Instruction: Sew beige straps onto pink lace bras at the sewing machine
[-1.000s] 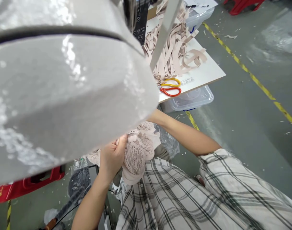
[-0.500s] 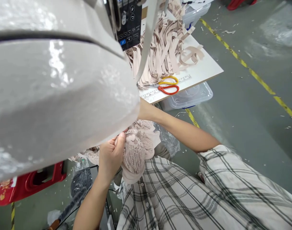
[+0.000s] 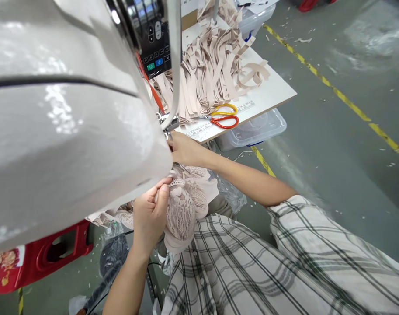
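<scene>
My left hand (image 3: 150, 213) pinches the scalloped upper edge of a pale pink lace bra (image 3: 180, 215), thumb on top. The lace cups hang below it against my shirt. My right hand (image 3: 187, 148) is beyond the bra, close to the needle and presser area (image 3: 169, 124) of a sewing machine (image 3: 74, 144). Its fingertips go behind the machine's white head, so what they hold or touch is hidden. The big machine head also covers part of the bra.
A white table (image 3: 278, 94) on the right bears a heap of beige fabric strips (image 3: 209, 70), scissors (image 3: 224, 121) with yellow and red handles and a printed ruler. A control panel (image 3: 155, 43) is behind the machine. A clear plastic box (image 3: 261, 127) is below the table; a red stool (image 3: 55, 258) stands lower left.
The view has shifted, so the machine head sits further left and more of my right hand and the presser area shows. My left hand keeps its pinch on the lace bra.
</scene>
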Tool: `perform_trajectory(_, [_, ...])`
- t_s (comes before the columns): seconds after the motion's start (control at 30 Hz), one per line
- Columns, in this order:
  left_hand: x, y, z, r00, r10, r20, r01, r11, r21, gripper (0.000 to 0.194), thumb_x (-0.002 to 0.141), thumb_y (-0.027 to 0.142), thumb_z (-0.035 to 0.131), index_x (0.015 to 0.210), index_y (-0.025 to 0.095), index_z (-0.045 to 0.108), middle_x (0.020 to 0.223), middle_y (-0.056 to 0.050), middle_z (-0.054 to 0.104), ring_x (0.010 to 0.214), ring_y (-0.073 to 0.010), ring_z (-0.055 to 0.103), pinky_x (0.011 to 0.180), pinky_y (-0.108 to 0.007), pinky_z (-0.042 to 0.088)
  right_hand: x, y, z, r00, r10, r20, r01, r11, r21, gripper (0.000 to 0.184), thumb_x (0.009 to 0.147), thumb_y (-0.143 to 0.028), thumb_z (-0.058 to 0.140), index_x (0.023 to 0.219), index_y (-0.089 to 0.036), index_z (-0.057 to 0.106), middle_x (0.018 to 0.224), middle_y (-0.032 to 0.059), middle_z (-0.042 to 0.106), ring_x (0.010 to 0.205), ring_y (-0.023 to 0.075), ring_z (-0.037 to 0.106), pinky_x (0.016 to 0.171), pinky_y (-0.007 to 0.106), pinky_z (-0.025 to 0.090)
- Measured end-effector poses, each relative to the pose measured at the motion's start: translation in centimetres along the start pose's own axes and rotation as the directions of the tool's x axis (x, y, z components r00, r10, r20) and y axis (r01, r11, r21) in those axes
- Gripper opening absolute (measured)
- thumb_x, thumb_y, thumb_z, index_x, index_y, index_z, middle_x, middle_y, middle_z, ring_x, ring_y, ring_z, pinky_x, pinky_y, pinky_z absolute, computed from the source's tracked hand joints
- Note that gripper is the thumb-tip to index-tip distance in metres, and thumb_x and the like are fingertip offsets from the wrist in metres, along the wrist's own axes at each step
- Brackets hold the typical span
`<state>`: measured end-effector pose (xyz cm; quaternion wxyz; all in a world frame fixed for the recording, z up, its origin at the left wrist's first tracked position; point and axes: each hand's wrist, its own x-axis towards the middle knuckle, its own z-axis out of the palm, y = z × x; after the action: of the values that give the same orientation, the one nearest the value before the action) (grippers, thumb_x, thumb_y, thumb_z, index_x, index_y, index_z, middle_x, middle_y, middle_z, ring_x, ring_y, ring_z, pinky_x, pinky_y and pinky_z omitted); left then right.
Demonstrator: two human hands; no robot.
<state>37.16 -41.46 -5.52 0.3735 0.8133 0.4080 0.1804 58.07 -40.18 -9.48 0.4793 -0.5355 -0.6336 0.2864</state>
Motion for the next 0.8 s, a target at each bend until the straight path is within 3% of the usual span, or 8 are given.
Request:
perform_trajectory(0.2, [-0.6,0.2,-0.2,1.000,0.003,0.000,-0.003,0.999,0.054,0.026,0.096,0.034,0.054,0.104,0.023,0.076,0.099,-0.005,0.075,0.096,-0.0214,0.070,0.064,-0.026,0.053,-0.6,0.0,0.1,0.999,-0.007,-0.048,0.008,1.000,0.013,0.006,0.080,-0.014,0.059,0.081,-0.018,0.055,0.089,0.0017,0.057,0.085,0.0150,0.049,0.077,0.028,0.040])
perform_trajectory(0.4, [-1.0,-0.3,-0.1,0.998,0.053,-0.033,-0.049,0.993,0.108,0.024,0.095,0.031,0.055,0.104,0.022,0.075,0.097,-0.004,0.077,0.087,-0.0182,0.071,0.065,-0.025,0.053,-0.8,0.4,0.6,0.995,-0.029,-0.091,0.030,1.000,0.008,0.009,0.081,-0.014,0.061,0.079,-0.018,0.053,0.092,0.0017,0.055,0.091,0.0149,0.051,0.077,0.026,0.039])
perform_trajectory(0.57, [-1.2,-0.9,0.0,0.993,0.108,-0.056,-0.100,0.986,0.131,0.023,0.094,0.028,0.056,0.105,0.022,0.075,0.103,-0.004,0.078,0.096,-0.0196,0.072,0.070,-0.025,0.055,-0.8,0.6,0.9,0.994,-0.009,-0.113,0.009,1.000,-0.003,0.009,0.081,-0.014,0.062,0.080,-0.017,0.054,0.094,0.0017,0.056,0.089,0.0138,0.052,0.077,0.026,0.039])
perform_trajectory(0.8, [-1.4,-1.4,0.1,0.987,0.115,-0.114,-0.096,0.982,0.161,0.022,0.093,0.028,0.057,0.102,0.022,0.076,0.100,-0.004,0.078,0.090,-0.0182,0.073,0.071,-0.025,0.055,-0.6,0.8,1.2,0.992,-0.012,-0.128,0.012,1.000,0.002,0.007,0.081,-0.017,0.065,0.081,-0.017,0.057,0.093,0.0013,0.056,0.084,0.0129,0.049,0.075,0.026,0.038])
